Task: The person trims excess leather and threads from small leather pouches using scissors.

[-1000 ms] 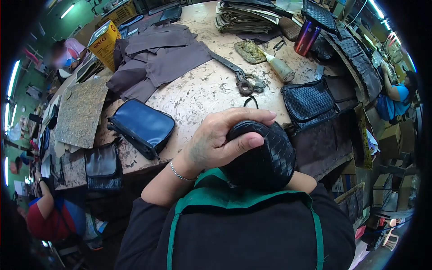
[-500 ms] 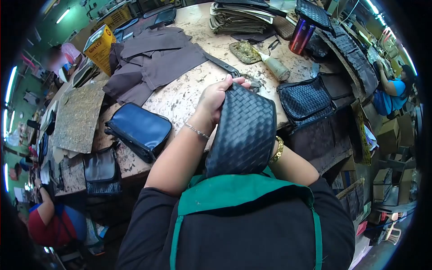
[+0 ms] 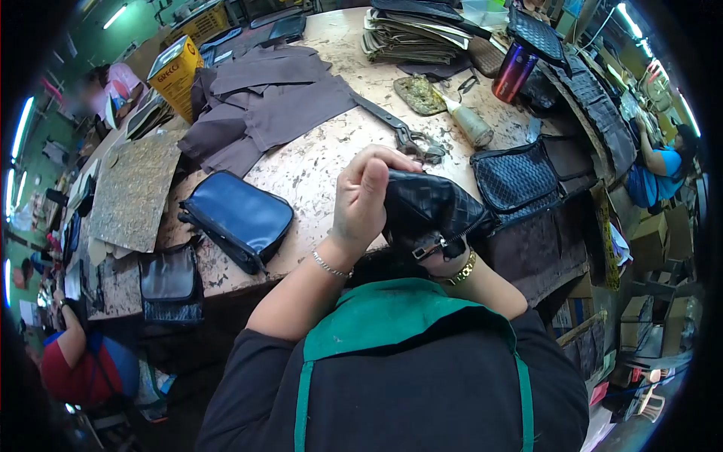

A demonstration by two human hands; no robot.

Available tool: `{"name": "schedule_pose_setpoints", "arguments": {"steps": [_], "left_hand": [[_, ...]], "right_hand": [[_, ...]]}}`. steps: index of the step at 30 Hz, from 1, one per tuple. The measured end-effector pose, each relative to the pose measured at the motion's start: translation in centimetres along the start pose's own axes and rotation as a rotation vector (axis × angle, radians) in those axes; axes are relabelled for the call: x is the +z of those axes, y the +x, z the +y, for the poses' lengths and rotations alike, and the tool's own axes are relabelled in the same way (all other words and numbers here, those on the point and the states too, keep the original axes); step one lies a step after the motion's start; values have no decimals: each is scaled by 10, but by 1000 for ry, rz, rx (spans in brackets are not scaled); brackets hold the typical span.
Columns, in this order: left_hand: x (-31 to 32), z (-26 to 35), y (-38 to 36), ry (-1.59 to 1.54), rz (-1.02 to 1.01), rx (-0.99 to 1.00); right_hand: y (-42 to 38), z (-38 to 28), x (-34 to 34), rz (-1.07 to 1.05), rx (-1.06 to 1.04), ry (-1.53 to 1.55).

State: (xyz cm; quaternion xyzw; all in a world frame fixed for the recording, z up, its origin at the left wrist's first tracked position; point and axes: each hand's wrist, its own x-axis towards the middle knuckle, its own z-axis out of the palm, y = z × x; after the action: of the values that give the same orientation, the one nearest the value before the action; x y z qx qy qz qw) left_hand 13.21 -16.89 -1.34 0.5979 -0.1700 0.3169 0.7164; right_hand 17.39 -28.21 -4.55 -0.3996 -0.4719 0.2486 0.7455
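Observation:
A black woven leather pouch (image 3: 429,200) is held up in front of my chest, its zipper end with a metal pull turned toward me. My left hand (image 3: 365,197) grips the pouch's left side, thumb on the near face and fingers over the top edge. Under the right end, beside the zipper pull, is my right hand (image 3: 446,261), mostly hidden by the pouch, with a gold bracelet at its wrist. Large scissors (image 3: 403,129) lie on the table beyond the pouch.
On the worktable (image 3: 309,166) are a smooth dark pouch (image 3: 239,215), a woven bag (image 3: 520,175), brown cloth pieces (image 3: 290,105), a glue bottle (image 3: 471,123), a metallic tumbler (image 3: 516,71) and a yellow box (image 3: 177,75). Co-workers sit at left (image 3: 90,361) and right (image 3: 655,169).
The pouch has been turned from its broad woven face to its zipper end. My left hand has rotated and its thumb now shows on the near side.

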Motion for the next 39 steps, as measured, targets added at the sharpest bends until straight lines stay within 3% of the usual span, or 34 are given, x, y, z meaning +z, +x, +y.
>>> {"name": "schedule_pose_setpoints", "arguments": {"steps": [1, 2, 5, 6, 9, 10, 13, 15, 17, 19, 24, 26, 28, 30, 32, 34, 36, 39], "left_hand": [[0, -5, -1, -39, 107, -28], [1, -8, -2, -80, 208, -56], [3, 2, -2, -17, 269, -124], [4, 4, 0, -86, 357, -91], [-10, 12, 8, -16, 460, -52], [-14, 14, 10, -19, 458, -48], [-19, 14, 7, 44, 460, -105], [-18, 13, 7, 76, 472, -125], [-15, 17, 7, 77, 468, -118], [-12, 20, 7, 79, 475, -109], [-10, 15, 7, 279, 486, -29], [-11, 12, 6, 211, 478, -5], [-15, 3, 4, 141, 472, 21], [-22, -8, 0, -62, 314, -13], [-19, -18, -2, -127, 406, -130], [-31, -34, -9, -197, 463, -183], [-49, -43, -17, -260, 628, -480], [-48, -46, -21, -277, 715, -486]], "right_hand": [[-1, -2, 8, 80, -116, 198], [-5, 8, -1, 153, 149, 593], [4, -4, 0, 173, 247, 856], [-1, -1, -4, 287, 265, 222], [-3, 4, -29, 225, 158, 184], [5, -15, -17, 362, 198, 545], [-2, -28, -14, 183, 129, 383], [-1, -31, -10, 175, 82, 261], [4, -39, 0, 254, 254, 219], [5, -35, 6, 266, 268, 235], [4, -27, 10, 263, 316, 430], [3, -25, 9, 231, 355, 478], [3, -26, 11, 220, 365, 757], [2, -18, 12, 133, 350, 875], [4, -14, 11, 26, 338, 1017], [6, -16, 6, 39, 331, 945], [7, -15, 0, 43, 315, 884], [7, -8, 1, 215, 446, 884]]}}
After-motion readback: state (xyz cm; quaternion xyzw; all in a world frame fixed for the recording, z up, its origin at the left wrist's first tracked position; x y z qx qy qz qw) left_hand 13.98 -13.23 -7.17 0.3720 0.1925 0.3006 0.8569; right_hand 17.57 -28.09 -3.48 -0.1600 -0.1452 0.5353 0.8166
